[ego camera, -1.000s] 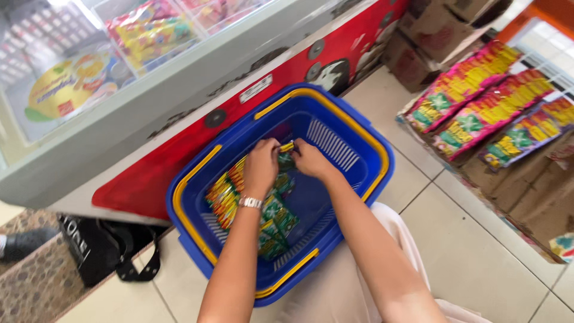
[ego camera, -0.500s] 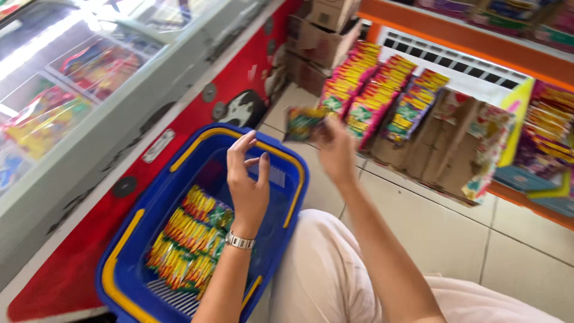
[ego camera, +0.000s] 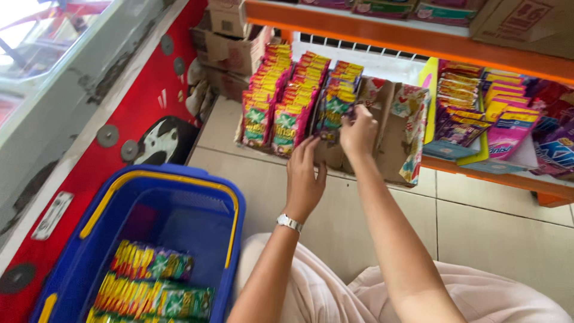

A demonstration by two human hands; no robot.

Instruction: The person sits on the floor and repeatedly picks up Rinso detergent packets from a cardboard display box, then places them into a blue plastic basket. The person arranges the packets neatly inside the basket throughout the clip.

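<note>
Two hands: both are now up at the low shelf display; half a second ago the left hand [ego camera: 304, 182] hovered open over the blue basket [ego camera: 72, 269] and the right hand [ego camera: 357, 130] carried a sachet strip through the air.
Change in view: the camera has swung from the basket to the shelf, so the basket now sits at the lower left and the sachet rows fill the middle.
Right hand pose: arm stretched forward, wrist slightly bent, fingers [ego camera: 353, 113] pinched at the top of the third row.
Right grip: closed in a pinch on the sachet strip [ego camera: 333, 110], which stands upright in the right-most row of the cardboard display box [ego camera: 391, 140].
Left hand pose: forearm raised, palm facing the rows, fingers spread and straight, a silver wristwatch [ego camera: 289, 222] on the wrist.
Left grip: open and holding nothing; the fingertips are at the base of the sachet rows [ego camera: 287, 101], whether touching I cannot tell.
Sachet rows: three upright stacks side by side, red, yellow and green, on the tiled floor under the orange shelf [ego camera: 388, 30].
Basket contents: more sachet strips [ego camera: 152, 281] lie in the bottom, well apart from both hands.
Surroundings: red freezer cabinet [ego camera: 119, 113] on the left, pink and purple packets [ego camera: 508, 128] to the right of the box.
</note>
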